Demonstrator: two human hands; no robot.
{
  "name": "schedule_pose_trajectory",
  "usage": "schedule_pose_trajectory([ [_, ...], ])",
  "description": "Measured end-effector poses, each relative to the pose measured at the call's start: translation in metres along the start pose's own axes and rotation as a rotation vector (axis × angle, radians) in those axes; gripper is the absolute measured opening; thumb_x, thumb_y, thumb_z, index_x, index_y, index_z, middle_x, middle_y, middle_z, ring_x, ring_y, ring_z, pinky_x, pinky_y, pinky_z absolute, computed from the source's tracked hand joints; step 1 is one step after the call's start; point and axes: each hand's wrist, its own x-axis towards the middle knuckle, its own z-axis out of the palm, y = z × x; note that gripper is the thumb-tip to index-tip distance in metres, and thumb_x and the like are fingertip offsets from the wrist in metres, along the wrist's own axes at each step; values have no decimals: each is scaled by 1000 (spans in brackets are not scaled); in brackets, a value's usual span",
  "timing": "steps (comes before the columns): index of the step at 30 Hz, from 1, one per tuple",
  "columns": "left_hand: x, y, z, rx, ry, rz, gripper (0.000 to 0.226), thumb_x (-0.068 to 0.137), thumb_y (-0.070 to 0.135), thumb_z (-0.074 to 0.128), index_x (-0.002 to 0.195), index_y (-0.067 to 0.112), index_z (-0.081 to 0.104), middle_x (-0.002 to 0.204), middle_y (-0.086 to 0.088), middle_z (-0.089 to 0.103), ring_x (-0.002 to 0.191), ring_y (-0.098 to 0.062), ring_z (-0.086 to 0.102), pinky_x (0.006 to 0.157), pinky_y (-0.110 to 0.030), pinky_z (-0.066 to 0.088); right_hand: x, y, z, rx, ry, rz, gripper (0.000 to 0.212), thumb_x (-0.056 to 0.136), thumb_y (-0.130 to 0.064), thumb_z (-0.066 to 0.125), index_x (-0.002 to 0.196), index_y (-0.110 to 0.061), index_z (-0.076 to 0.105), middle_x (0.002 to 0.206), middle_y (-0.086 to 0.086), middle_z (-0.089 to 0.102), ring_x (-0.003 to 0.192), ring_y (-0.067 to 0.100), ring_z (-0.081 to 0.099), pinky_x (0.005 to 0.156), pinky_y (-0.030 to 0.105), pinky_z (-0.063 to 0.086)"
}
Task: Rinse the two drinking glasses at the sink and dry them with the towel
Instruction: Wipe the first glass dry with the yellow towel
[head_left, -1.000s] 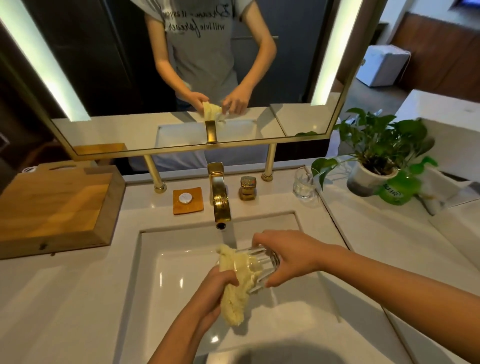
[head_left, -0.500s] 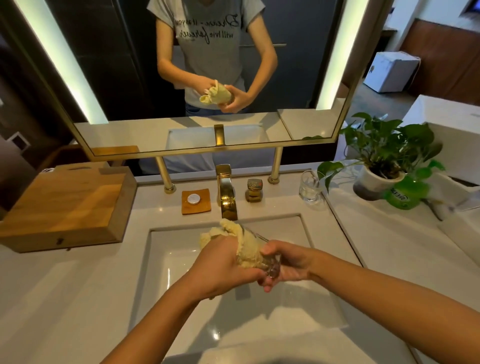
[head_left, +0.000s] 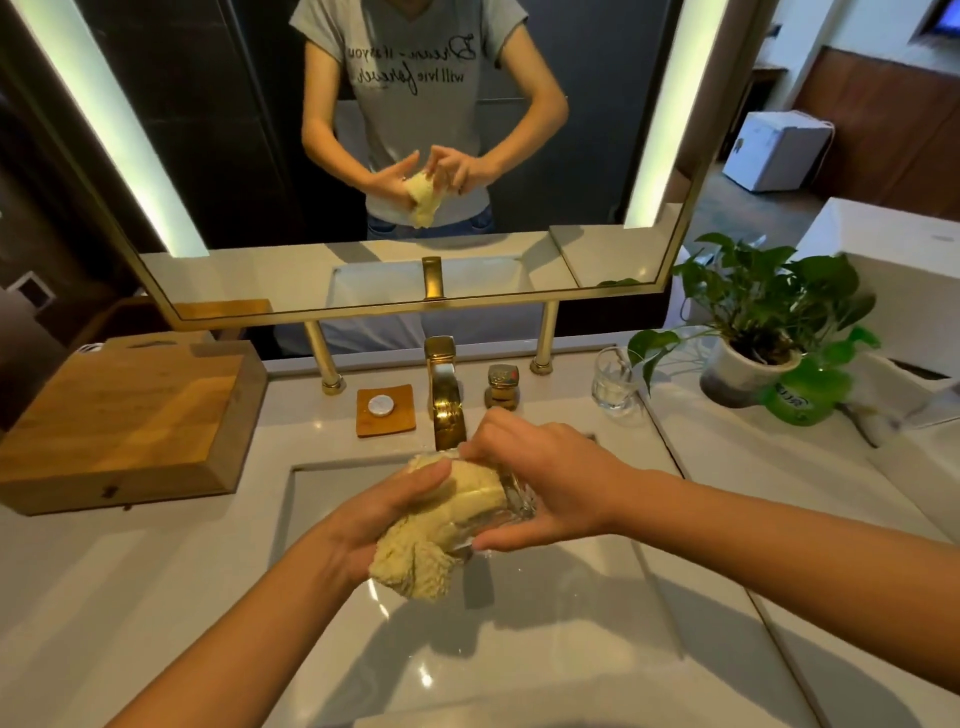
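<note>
Over the white sink basin (head_left: 597, 639) I hold a clear drinking glass (head_left: 511, 506) on its side, mostly wrapped in a yellow towel (head_left: 441, 525). My left hand (head_left: 363, 525) grips the towel against the glass from the left. My right hand (head_left: 550, 478) closes over the glass from the right, fingers on its rim and base. A second clear glass (head_left: 613, 382) stands upright on the counter right of the tap, apart from both hands.
A gold tap (head_left: 447, 395) and its knob (head_left: 503, 384) stand behind the basin, next to a small wooden dish (head_left: 385, 410). A wooden box (head_left: 124, 421) sits at left. A potted plant (head_left: 758, 332) stands at right. A mirror hangs behind.
The glass has turned in my hands and the towel has shifted from on top of it to around its left side. My right hand has moved from under the glass to over it.
</note>
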Motion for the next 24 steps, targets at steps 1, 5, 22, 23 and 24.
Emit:
schedule_pose_trajectory([
  [1,-3,1,4,-8,-23,12,63,41,19,95,97,2,72,92,-21,71,76,-32,72,62,-39,61,2,-1,1,43,24,22,59,74,-54,73,114,-16,52,105,-1,51,85,9,50,61,31,52],
  [5,-13,10,15,172,124,168,67,28,26,97,89,10,73,83,-16,74,69,-26,72,53,-31,58,4,-9,16,305,183,191,57,69,-45,81,110,-20,49,103,-4,51,87,7,52,66,28,53],
  [22,-9,43,16,565,471,360,48,66,25,75,111,12,62,104,-9,68,91,-22,67,78,-33,56,43,-5,0,679,108,615,47,90,-56,51,128,-30,41,123,-2,48,96,14,60,65,27,58],
  [23,-10,46,15,323,394,285,49,67,25,74,112,9,62,102,-12,67,83,-22,69,70,-31,58,42,-3,2,422,134,447,53,87,-59,51,131,-32,35,125,-6,44,96,10,56,69,27,56],
  [24,-12,47,15,138,322,216,49,69,27,73,112,7,62,99,-13,67,76,-22,70,64,-31,59,41,0,4,260,139,315,58,84,-61,52,132,-33,33,124,-8,43,94,8,54,70,24,52],
])
